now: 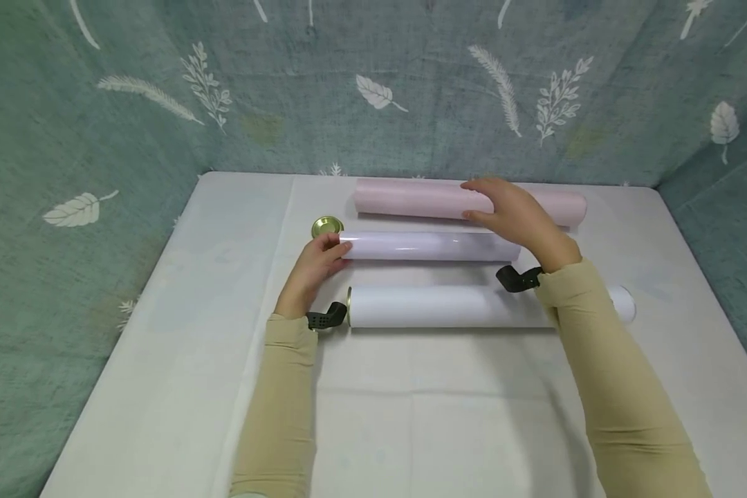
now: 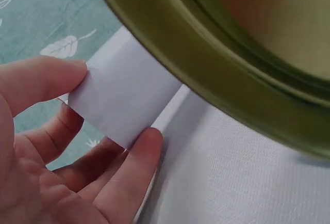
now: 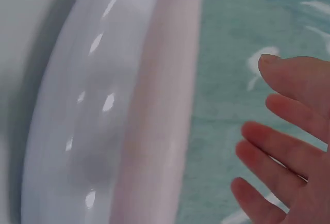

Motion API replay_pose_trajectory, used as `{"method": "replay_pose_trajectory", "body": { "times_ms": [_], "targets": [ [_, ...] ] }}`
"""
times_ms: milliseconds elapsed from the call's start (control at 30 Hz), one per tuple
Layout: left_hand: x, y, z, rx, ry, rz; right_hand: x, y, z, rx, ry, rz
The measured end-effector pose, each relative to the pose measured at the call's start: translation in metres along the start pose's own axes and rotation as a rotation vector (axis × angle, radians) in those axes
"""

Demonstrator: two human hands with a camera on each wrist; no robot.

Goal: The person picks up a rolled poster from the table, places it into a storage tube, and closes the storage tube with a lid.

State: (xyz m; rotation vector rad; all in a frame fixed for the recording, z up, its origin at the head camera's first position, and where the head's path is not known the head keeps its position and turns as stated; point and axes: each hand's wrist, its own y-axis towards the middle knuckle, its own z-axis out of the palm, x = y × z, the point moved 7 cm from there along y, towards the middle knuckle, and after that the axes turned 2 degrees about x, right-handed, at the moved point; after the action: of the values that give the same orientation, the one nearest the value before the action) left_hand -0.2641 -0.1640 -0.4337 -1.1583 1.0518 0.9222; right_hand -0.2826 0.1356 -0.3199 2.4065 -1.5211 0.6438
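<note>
A shiny lavender paper roll (image 1: 426, 245) lies crosswise in front of me, seen large in the right wrist view. My left hand (image 1: 311, 268) grips its left end, the thumb on one side and fingertips on the other. Behind it is a pink roll (image 1: 404, 198). Over the pink roll hovers my right hand (image 1: 523, 218), thumb and fingers spread apart and holding nothing; it hides part of that roll. Nearer to me is a long white tube (image 1: 442, 308) with a gold-coloured rim (image 2: 165, 33), which looms before the left wrist camera. My right forearm covers part of this tube.
A round gold lid (image 1: 327, 225) lies just beyond my left hand, close to the lavender roll's end. The white-covered table (image 1: 174, 387) is bordered by green leaf-patterned cloth (image 1: 324, 131) at the back and both sides.
</note>
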Motion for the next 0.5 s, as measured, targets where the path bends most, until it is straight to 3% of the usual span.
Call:
{"method": "replay_pose_trajectory", "body": {
  "times_ms": [167,367,500],
  "targets": [
    [0.004,0.0,-0.003,0.036,-0.059,-0.002,-0.012,0.019,0.006,0.092,-0.084,0.022],
    [0.005,0.002,-0.009,0.008,-0.092,0.022,-0.024,0.039,0.013,0.149,-0.141,0.035],
    [0.005,0.003,-0.012,-0.012,-0.099,0.034,-0.038,0.051,0.023,0.176,-0.201,0.102]
  ]
}}
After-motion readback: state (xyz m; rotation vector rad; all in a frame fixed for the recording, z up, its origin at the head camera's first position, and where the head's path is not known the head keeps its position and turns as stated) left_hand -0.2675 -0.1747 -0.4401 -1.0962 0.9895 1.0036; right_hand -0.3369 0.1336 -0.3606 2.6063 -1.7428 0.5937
